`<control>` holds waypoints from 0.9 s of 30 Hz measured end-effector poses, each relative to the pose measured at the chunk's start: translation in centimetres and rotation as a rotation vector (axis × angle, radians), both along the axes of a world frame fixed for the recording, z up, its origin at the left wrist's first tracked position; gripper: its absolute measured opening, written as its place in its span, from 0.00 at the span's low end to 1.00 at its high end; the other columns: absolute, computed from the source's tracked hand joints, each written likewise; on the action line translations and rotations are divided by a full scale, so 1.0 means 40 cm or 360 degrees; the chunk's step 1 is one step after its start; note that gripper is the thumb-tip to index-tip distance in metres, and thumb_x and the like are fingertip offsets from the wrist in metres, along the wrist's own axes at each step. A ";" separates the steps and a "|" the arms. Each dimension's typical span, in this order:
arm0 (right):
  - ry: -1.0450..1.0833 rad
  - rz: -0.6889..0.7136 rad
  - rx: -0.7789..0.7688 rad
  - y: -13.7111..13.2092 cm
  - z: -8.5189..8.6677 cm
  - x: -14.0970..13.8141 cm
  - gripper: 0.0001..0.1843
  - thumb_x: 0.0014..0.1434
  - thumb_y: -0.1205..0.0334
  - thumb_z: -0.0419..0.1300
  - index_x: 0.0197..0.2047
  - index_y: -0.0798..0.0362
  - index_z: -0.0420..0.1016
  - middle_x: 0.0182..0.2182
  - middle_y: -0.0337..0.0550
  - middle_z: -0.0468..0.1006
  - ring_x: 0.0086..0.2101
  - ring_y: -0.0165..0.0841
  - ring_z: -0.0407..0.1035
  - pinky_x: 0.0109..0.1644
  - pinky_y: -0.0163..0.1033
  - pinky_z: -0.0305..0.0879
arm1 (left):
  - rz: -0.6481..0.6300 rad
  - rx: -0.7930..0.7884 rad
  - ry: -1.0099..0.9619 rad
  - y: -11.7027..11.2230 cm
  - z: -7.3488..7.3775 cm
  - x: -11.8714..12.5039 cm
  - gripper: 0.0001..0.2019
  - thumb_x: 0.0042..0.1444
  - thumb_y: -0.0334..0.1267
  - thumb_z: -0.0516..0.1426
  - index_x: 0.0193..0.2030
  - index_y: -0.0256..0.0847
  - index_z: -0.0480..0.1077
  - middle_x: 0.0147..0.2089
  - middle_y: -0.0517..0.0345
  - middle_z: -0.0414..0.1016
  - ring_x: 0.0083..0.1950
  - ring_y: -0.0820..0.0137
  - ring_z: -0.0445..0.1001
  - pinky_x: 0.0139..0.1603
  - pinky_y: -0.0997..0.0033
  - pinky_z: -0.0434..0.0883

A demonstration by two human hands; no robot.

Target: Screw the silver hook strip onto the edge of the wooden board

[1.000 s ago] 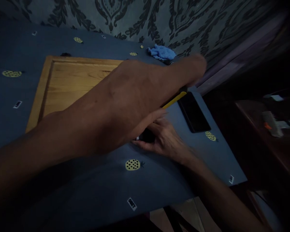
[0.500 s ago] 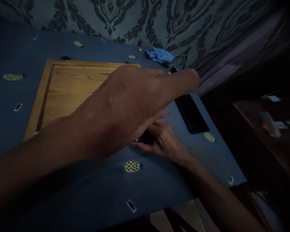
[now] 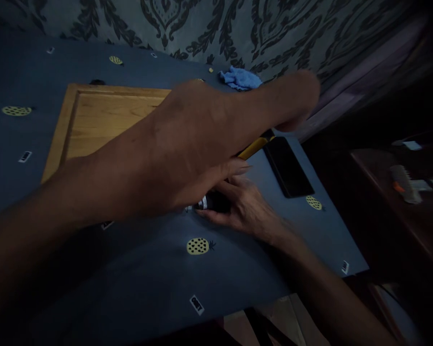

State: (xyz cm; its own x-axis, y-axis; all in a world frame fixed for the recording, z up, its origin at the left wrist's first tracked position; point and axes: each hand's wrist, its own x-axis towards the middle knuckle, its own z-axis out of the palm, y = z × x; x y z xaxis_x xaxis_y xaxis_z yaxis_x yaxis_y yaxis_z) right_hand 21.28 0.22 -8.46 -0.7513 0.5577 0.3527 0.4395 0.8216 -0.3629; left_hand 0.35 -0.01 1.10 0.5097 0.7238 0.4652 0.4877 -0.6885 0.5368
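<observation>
On the dim blue tabletop (image 3: 147, 278) our right hand (image 3: 247, 206) stays clamped on the small dark tool (image 3: 212, 204), its silver tip now peeking out, while our left hand (image 3: 202, 139) lifts higher — whether it grips anything we cannot tell — baring a yellow handle (image 3: 255, 147) beneath.

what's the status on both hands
Left hand over the yellow-handled tool, grip unclear. Right hand closed on small dark item. Phone lies close beside.

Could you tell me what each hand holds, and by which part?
The right hand grips a small dark object by its body, silvery tip free. Whether the left hand holds the yellow tool beneath it cannot be told.
</observation>
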 end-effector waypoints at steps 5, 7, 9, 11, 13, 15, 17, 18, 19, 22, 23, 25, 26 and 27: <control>-0.0006 0.0001 -0.0007 0.003 -0.007 0.001 0.20 0.65 0.44 0.57 0.45 0.53 0.74 0.43 0.52 0.75 0.44 0.45 0.71 0.47 0.52 0.71 | -0.0158 0.0152 0.0304 0.000 -0.009 -0.001 0.14 0.64 0.35 0.52 0.55 0.40 0.66 0.42 0.57 0.75 0.31 0.76 0.70 0.30 0.76 0.65; -0.0031 -0.0005 -0.0039 0.004 -0.008 0.003 0.21 0.65 0.44 0.57 0.46 0.53 0.74 0.42 0.52 0.76 0.44 0.45 0.71 0.47 0.53 0.71 | -0.0149 0.0168 0.0290 -0.002 -0.011 0.000 0.14 0.64 0.39 0.54 0.56 0.40 0.66 0.42 0.57 0.76 0.32 0.75 0.70 0.29 0.77 0.65; -0.0053 -0.0008 -0.0066 0.005 -0.008 0.006 0.22 0.65 0.43 0.57 0.48 0.54 0.73 0.42 0.52 0.76 0.44 0.45 0.71 0.47 0.54 0.71 | -0.0166 0.0188 0.0285 -0.006 -0.012 0.002 0.15 0.64 0.40 0.56 0.56 0.41 0.67 0.39 0.58 0.76 0.32 0.75 0.70 0.29 0.78 0.64; -0.0070 -0.0014 -0.0082 0.006 -0.008 0.008 0.22 0.64 0.43 0.57 0.47 0.53 0.74 0.42 0.52 0.76 0.43 0.45 0.72 0.47 0.54 0.72 | -0.0133 0.0206 0.0292 -0.009 -0.013 0.004 0.14 0.64 0.40 0.56 0.55 0.41 0.68 0.37 0.58 0.77 0.32 0.74 0.69 0.27 0.77 0.63; -0.0086 -0.0010 -0.0084 0.006 -0.008 0.008 0.21 0.63 0.44 0.58 0.47 0.54 0.74 0.42 0.53 0.76 0.44 0.46 0.72 0.47 0.55 0.72 | -0.0032 0.0215 0.0289 -0.011 -0.013 0.007 0.15 0.61 0.39 0.59 0.54 0.41 0.68 0.38 0.57 0.77 0.31 0.73 0.70 0.25 0.77 0.62; -0.0079 0.0000 -0.0067 0.006 -0.008 0.007 0.22 0.63 0.45 0.60 0.47 0.55 0.75 0.43 0.55 0.76 0.45 0.48 0.71 0.48 0.56 0.72 | 0.0075 0.0219 0.0236 -0.013 -0.014 0.012 0.17 0.58 0.40 0.62 0.53 0.40 0.68 0.38 0.58 0.78 0.34 0.71 0.74 0.27 0.76 0.66; -0.0069 -0.0003 -0.0062 0.005 -0.008 0.006 0.22 0.62 0.45 0.60 0.49 0.55 0.75 0.46 0.56 0.76 0.47 0.49 0.71 0.51 0.59 0.71 | 0.0165 0.0214 0.0153 -0.014 -0.014 0.016 0.17 0.55 0.40 0.64 0.50 0.39 0.69 0.38 0.59 0.78 0.36 0.70 0.76 0.30 0.74 0.69; -0.0064 -0.0010 -0.0071 0.004 -0.008 0.006 0.22 0.62 0.45 0.60 0.50 0.54 0.75 0.47 0.56 0.75 0.48 0.50 0.70 0.52 0.60 0.70 | 0.0197 0.0200 0.0127 -0.014 -0.014 0.018 0.16 0.55 0.40 0.64 0.48 0.39 0.69 0.37 0.59 0.78 0.36 0.71 0.77 0.32 0.73 0.71; -0.0061 -0.0011 -0.0084 0.003 -0.007 0.006 0.22 0.62 0.45 0.60 0.51 0.53 0.75 0.49 0.55 0.75 0.49 0.50 0.70 0.53 0.61 0.69 | 0.0222 0.0187 0.0120 -0.014 -0.014 0.019 0.14 0.56 0.39 0.64 0.47 0.39 0.69 0.37 0.60 0.78 0.36 0.71 0.77 0.33 0.73 0.72; -0.0066 -0.0016 -0.0118 0.003 -0.006 0.006 0.21 0.61 0.46 0.62 0.52 0.51 0.74 0.52 0.54 0.74 0.51 0.52 0.69 0.53 0.62 0.69 | 0.0233 0.0208 0.0141 -0.014 -0.014 0.020 0.12 0.58 0.39 0.61 0.48 0.41 0.69 0.38 0.60 0.78 0.38 0.70 0.78 0.33 0.73 0.72; -0.0070 -0.0014 -0.0121 0.004 -0.006 0.006 0.21 0.61 0.46 0.62 0.51 0.51 0.75 0.52 0.54 0.74 0.51 0.51 0.69 0.53 0.61 0.69 | 0.0220 0.0234 0.0155 -0.015 -0.015 0.020 0.12 0.58 0.40 0.60 0.48 0.41 0.69 0.39 0.60 0.78 0.39 0.69 0.78 0.31 0.74 0.71; -0.0072 -0.0014 -0.0124 0.005 -0.005 0.006 0.20 0.62 0.46 0.61 0.49 0.52 0.75 0.49 0.54 0.75 0.49 0.50 0.70 0.51 0.58 0.70 | 0.0192 0.0281 0.0199 -0.016 -0.016 0.018 0.12 0.59 0.38 0.58 0.50 0.43 0.69 0.42 0.59 0.79 0.39 0.69 0.78 0.27 0.77 0.68; -0.0066 -0.0011 -0.0129 0.005 -0.005 0.006 0.19 0.62 0.46 0.61 0.48 0.53 0.75 0.48 0.54 0.75 0.48 0.49 0.70 0.50 0.57 0.71 | 0.0171 0.0288 0.0226 -0.016 -0.017 0.017 0.13 0.60 0.37 0.56 0.52 0.43 0.69 0.43 0.59 0.79 0.38 0.69 0.78 0.26 0.77 0.66; -0.0059 -0.0001 -0.0138 0.004 -0.005 0.006 0.19 0.63 0.46 0.60 0.47 0.53 0.75 0.46 0.54 0.76 0.48 0.49 0.71 0.49 0.56 0.71 | 0.0150 0.0289 0.0253 -0.016 -0.018 0.016 0.13 0.61 0.36 0.55 0.53 0.44 0.69 0.45 0.58 0.79 0.38 0.70 0.77 0.25 0.77 0.65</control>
